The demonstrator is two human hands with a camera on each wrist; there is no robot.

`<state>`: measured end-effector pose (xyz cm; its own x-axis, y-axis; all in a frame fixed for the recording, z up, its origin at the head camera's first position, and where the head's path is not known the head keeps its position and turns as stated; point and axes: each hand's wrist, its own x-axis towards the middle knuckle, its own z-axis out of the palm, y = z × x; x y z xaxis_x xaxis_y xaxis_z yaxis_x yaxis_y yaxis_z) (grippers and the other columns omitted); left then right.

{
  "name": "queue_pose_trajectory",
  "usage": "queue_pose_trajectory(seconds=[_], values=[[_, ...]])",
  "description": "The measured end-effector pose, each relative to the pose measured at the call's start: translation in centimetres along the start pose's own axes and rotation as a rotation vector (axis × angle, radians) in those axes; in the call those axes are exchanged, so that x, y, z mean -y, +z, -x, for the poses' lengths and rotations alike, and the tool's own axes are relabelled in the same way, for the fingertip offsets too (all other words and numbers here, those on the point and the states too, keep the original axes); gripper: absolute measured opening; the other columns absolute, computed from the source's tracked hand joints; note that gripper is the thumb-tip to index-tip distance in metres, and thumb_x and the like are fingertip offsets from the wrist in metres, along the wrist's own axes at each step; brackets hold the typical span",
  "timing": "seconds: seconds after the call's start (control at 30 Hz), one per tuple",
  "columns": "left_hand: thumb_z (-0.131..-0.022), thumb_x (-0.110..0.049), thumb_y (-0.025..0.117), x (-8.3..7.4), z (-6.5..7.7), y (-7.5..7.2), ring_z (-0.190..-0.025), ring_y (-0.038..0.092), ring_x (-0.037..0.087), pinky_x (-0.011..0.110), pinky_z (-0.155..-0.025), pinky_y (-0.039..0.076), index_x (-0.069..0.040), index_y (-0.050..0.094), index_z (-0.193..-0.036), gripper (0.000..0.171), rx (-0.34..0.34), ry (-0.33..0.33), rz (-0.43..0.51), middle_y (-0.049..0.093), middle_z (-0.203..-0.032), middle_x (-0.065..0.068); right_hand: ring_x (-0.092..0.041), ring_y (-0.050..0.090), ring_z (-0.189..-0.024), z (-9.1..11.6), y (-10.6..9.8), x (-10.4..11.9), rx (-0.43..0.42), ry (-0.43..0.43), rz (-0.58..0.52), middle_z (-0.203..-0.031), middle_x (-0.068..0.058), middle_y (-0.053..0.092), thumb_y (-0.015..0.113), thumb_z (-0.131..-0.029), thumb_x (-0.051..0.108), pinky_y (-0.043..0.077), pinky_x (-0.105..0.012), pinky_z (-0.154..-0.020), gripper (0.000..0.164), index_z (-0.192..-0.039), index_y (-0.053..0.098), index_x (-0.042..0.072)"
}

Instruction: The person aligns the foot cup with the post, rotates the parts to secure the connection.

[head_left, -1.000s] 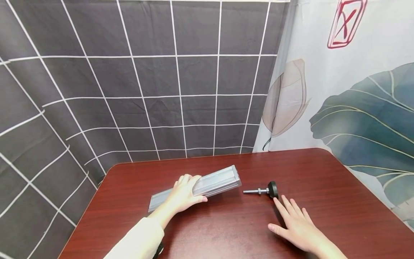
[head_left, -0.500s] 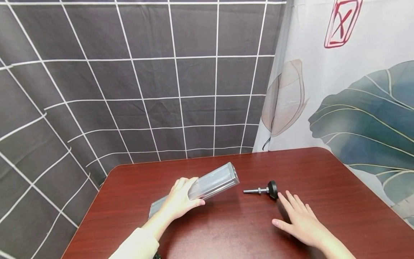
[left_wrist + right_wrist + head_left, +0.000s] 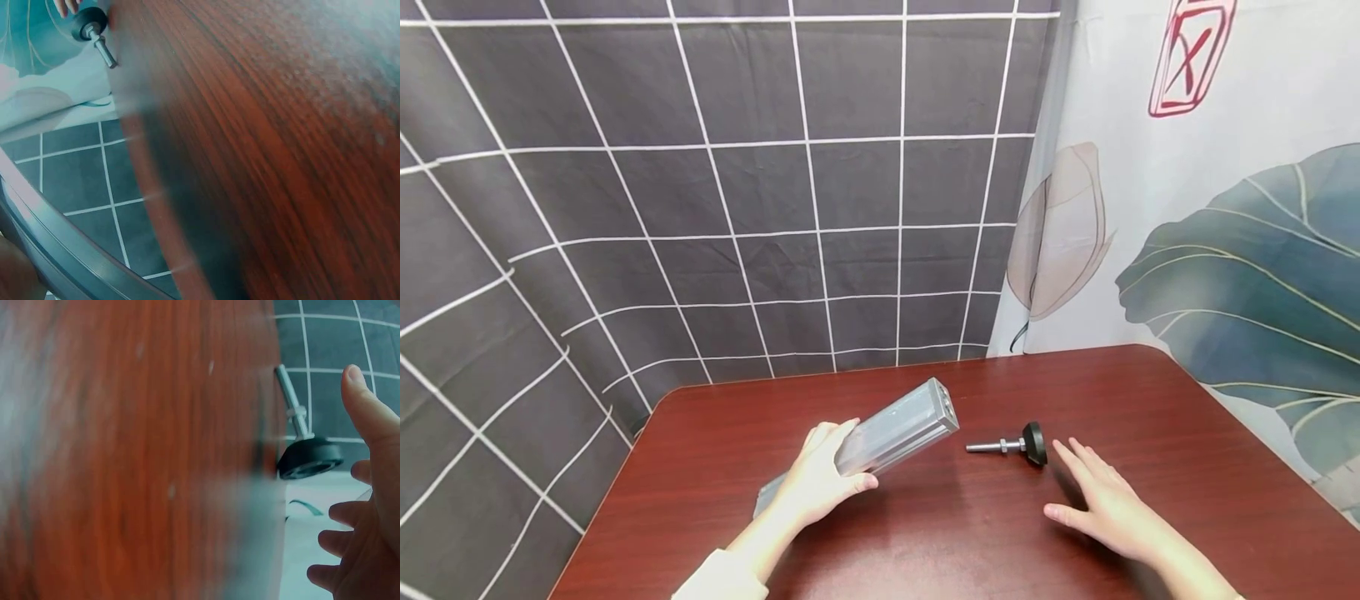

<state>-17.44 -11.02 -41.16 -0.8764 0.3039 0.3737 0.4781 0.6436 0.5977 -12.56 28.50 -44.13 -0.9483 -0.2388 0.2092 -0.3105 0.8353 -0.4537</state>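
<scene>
My left hand (image 3: 817, 482) grips a silver aluminium profile (image 3: 895, 432) around its middle. The profile slants, its right end raised above the table and showing holes in the end face, while its left end sits low behind my wrist. In the left wrist view the grooved profile (image 3: 69, 247) crosses the lower left corner. A levelling foot (image 3: 1034, 443) with a black round base and a threaded stud and nut lies to the right, stud pointing left. My right hand (image 3: 1105, 504), fingers spread, is just right of that base and holds nothing; the right wrist view shows the foot (image 3: 309, 457) beside the thumb.
The reddish-brown wooden table (image 3: 970, 542) has rounded back corners. Behind it hangs a dark grey curtain (image 3: 857, 183) with a white grid, and at the right a white curtain (image 3: 1075, 308) with leaf prints.
The profile has tilted more steeply, its right end face now turned more into view. My right hand has drawn slightly right, away from the levelling foot, which stays in place.
</scene>
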Motion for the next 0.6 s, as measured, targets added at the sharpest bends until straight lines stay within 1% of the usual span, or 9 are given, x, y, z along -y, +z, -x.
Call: queue_pose_trajectory(seconds=[0.13, 0.23, 0.4, 0.5, 0.6], values=[[-0.064, -0.044, 0.082, 0.0, 0.2, -0.1, -0.107, 0.045, 0.019, 0.037, -0.085, 0.044, -0.006, 0.052, -0.131, 0.082, -0.003, 0.002, -0.019, 0.052, -0.112, 0.002, -0.052, 0.031, -0.123, -0.2, -0.1, -1.1, -0.039, -0.014, -0.01, -0.137, -0.034, 0.033, 0.075, -0.076, 0.039, 0.028, -0.065, -0.091, 0.083, -0.136, 0.039, -0.005], [-0.064, -0.043, 0.082, 0.0, 0.2, -0.3, -0.107, 0.045, 0.019, 0.037, -0.085, 0.044, -0.007, 0.053, -0.13, 0.08, -0.009, 0.013, -0.021, 0.052, -0.112, 0.002, -0.051, 0.032, -0.122, -0.6, -0.3, -2.0, -0.062, -0.019, -0.027, -0.136, -0.034, 0.034, 0.076, -0.075, 0.036, 0.029, -0.064, -0.09, 0.084, -0.136, 0.037, -0.007], [-0.063, -0.043, 0.083, 0.0, 0.3, -0.5, -0.107, 0.046, 0.017, 0.036, -0.084, 0.044, -0.009, 0.055, -0.128, 0.078, -0.002, 0.004, 0.008, 0.052, -0.113, 0.0, -0.052, 0.029, -0.123, -1.6, -1.2, -3.4, -0.049, -0.003, -0.081, -0.137, -0.035, 0.033, 0.077, -0.075, 0.033, 0.026, -0.066, -0.091, 0.088, -0.138, 0.031, -0.01], [-0.062, -0.042, 0.084, -0.1, 0.4, -0.6, -0.107, 0.046, 0.017, 0.037, -0.085, 0.043, -0.009, 0.055, -0.128, 0.079, 0.005, -0.009, 0.022, 0.052, -0.113, -0.001, -0.051, 0.031, -0.122, -2.3, -1.6, -4.2, -0.037, 0.014, -0.107, -0.136, -0.034, 0.034, 0.077, -0.076, 0.032, 0.027, -0.065, -0.091, 0.089, -0.138, 0.03, -0.01], [-0.061, -0.038, 0.085, -0.1, 0.5, -0.5, -0.107, 0.046, 0.017, 0.036, -0.086, 0.043, -0.009, 0.055, -0.128, 0.079, 0.011, -0.007, 0.021, 0.052, -0.113, -0.001, -0.05, 0.034, -0.121, -2.9, -1.8, -4.7, -0.023, 0.034, -0.121, -0.135, -0.034, 0.036, 0.077, -0.076, 0.032, 0.03, -0.064, -0.091, 0.09, -0.139, 0.029, -0.01]])
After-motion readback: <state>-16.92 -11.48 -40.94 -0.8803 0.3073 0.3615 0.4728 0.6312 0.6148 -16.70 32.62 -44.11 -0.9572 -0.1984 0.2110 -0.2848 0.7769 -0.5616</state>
